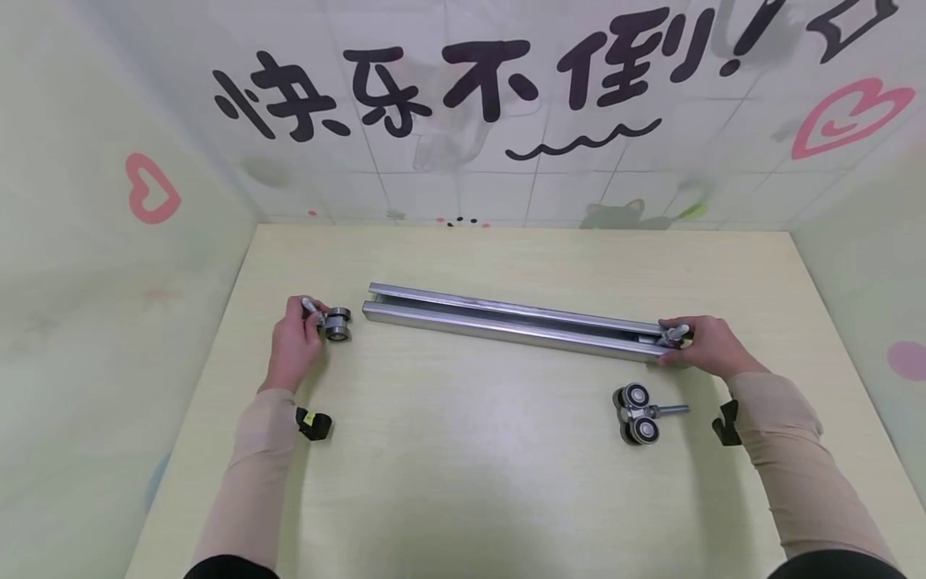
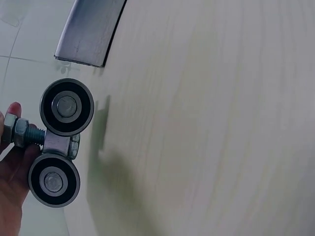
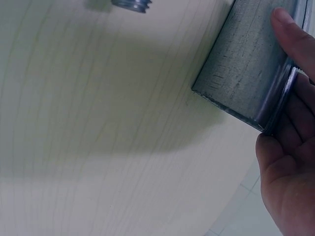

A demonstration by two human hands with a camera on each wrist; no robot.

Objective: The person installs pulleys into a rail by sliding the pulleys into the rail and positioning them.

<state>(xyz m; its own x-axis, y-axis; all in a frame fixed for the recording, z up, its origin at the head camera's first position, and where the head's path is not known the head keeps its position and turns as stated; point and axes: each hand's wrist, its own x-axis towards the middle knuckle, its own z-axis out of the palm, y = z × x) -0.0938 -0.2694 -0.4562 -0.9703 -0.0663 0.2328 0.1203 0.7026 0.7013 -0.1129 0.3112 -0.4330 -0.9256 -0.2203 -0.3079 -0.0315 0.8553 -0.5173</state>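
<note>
A metal rail (image 1: 506, 322) with a slot along its top lies across the table. My right hand (image 1: 712, 346) grips its right end, thumb on the rail's side (image 3: 241, 64) in the right wrist view. A bolt (image 1: 676, 332) sticks up from the slot beside those fingers. My left hand (image 1: 292, 346) pinches the bolt of a roller carriage (image 1: 337, 323), just left of the rail's left end and apart from it. In the left wrist view the carriage's wheels (image 2: 66, 106) and the nuts on its bolt (image 2: 20, 132) show by the fingers (image 2: 15, 169).
Another roller carriage (image 1: 638, 414) lies on the table (image 1: 463, 450) below the rail's right part, its bolt pointing right. Printed curtains (image 1: 463, 185) stand behind and at both sides of the table. Small black devices (image 1: 314, 424) are at both wrists.
</note>
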